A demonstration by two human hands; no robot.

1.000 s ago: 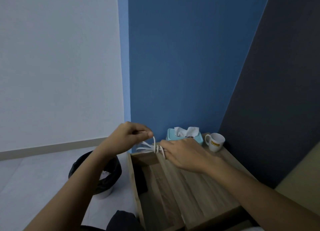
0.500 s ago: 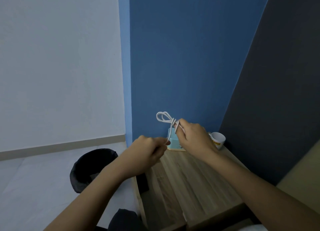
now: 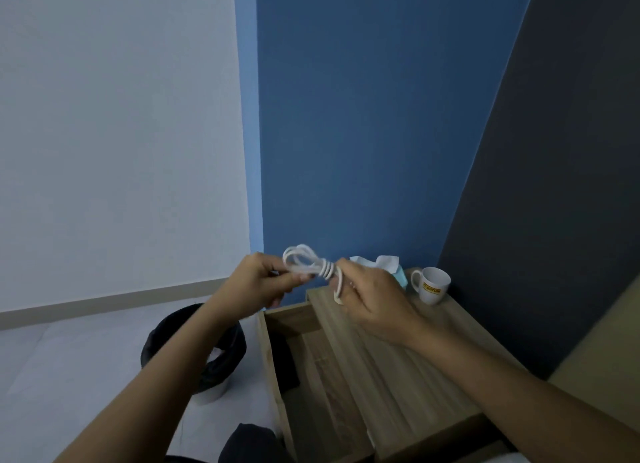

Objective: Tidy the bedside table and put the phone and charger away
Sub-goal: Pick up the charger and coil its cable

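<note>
1. Both hands are raised in front of the person, above the far left corner of the bedside table point(image 3: 408, 355).
2. The left hand point(image 3: 258, 282) has its fingers curled and pressed together on the looped end of the white charger cable point(image 3: 304, 263). The loops stand up just above its thumb.
3. The right hand point(image 3: 370, 296) pinches the other side of the bundle, where several turns of cable wrap tightly round the loops. A short free length hangs from under its fingers.
4. The cable is clear of every surface; it is held in the air between the two hands, over the back of the open drawer point(image 3: 311, 369).
5. The drawer is pulled out on the table's left side. A dark object point(image 3: 285, 365) lies against its left wall; I cannot tell what it is.
6. At the back of the table top stand a teal tissue box point(image 3: 398, 275), partly hidden by the right hand, with a white tissue sticking up, and a white mug point(image 3: 433, 286) with a yellow label just to its right.
7. A black-lined waste bin point(image 3: 204, 355) stands on the floor left of the table.
</note>
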